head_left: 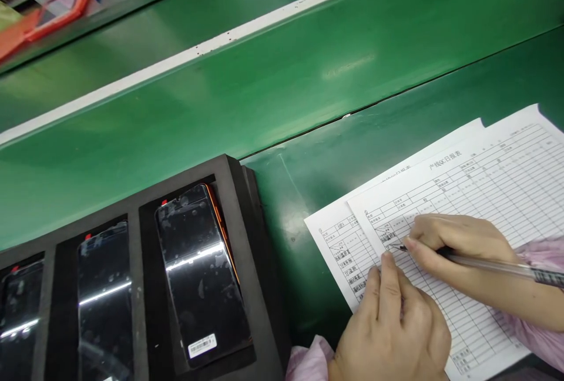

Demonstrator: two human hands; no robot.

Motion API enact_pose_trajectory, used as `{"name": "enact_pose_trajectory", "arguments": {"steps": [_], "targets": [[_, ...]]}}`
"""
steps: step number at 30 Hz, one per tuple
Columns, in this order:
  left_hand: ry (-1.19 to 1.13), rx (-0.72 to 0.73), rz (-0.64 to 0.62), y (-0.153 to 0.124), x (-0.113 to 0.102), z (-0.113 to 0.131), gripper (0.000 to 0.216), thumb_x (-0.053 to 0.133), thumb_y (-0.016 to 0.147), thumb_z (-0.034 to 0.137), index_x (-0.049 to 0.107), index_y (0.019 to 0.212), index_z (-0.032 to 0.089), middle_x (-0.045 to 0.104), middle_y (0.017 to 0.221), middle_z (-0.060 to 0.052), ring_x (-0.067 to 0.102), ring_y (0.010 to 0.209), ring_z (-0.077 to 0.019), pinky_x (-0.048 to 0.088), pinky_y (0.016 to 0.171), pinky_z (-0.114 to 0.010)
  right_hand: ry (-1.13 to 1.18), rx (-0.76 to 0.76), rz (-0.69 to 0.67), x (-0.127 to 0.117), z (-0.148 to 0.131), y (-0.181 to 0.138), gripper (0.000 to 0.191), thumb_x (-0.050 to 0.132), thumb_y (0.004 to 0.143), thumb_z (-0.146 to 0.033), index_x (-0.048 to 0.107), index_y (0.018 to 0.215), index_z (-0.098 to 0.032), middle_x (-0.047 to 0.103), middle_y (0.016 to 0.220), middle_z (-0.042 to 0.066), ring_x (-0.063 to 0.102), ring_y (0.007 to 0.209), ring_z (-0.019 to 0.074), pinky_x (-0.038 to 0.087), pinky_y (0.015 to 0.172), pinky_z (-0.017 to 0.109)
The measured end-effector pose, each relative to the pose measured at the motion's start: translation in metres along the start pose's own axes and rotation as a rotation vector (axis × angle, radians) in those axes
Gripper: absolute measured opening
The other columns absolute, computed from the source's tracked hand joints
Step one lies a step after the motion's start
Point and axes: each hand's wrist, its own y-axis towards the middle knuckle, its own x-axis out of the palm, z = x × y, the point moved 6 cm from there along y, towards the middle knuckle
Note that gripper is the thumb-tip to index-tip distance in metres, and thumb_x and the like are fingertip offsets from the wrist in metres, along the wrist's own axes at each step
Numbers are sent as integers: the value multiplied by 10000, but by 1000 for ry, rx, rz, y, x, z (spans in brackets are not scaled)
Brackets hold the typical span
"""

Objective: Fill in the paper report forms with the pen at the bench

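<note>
In my right hand (pixel 458 246) is a pen (pixel 489 265) with a clear barrel and black grip. Its tip touches a row near the left side of a printed form (pixel 478 216) with ruled lines. My left hand (pixel 392 322) rests on the paper just below the pen tip, fingers a little bent and holding nothing. Beneath the top form lies a second sheet (pixel 332 222), offset to the left, with handwritten entries down its left column. Pink sleeves show at both wrists.
Left of the papers, a black foam tray (pixel 231 193) holds phones in separate slots; the nearest phone (pixel 200 275) has an orange edge and a white barcode label. A green bench surface with a pale strip (pixel 211 43) runs behind. An orange-red frame (pixel 66 14) sits at upper left.
</note>
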Motion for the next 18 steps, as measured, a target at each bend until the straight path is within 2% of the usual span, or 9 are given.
{"name": "enact_pose_trajectory", "arguments": {"steps": [6, 10, 13, 18], "targets": [[-5, 23, -35, -1, 0, 1, 178, 567, 788, 270, 652, 904, 164, 713, 938, -34, 632, 1082, -260, 475, 956, -323, -17, 22, -47, 0, 2, -1, 335, 498, 902, -168, 350, 603, -206, 462, 522, -58, 451, 428, 65, 383, 392, 201], [0, 24, -48, -1, 0, 0, 185, 566, 808, 299, 653, 910, 170, 711, 951, -28, 624, 1094, -255, 464, 969, -320, -19, 32, -17, 0, 2, -2, 332, 485, 915, -177, 353, 612, -208, 449, 524, -59, 441, 429, 66, 369, 386, 216], [-5, 32, -52, -1, 1, 1, 188, 565, 810, 300, 653, 913, 169, 708, 956, -29, 619, 1100, -258, 462, 972, -323, -5, -3, -8, 0, 1, -3, 317, 491, 913, -153, 358, 631, -207, 463, 542, -63, 459, 452, 60, 386, 415, 204], [-12, 27, -57, -2, 2, 2, 208, 596, 803, 326, 648, 925, 166, 701, 969, -33, 603, 1122, -268, 446, 992, -333, -29, -43, -68, 0, 2, -3, 313, 507, 902, -137, 354, 639, -205, 484, 560, -67, 485, 466, 54, 416, 435, 172]]}}
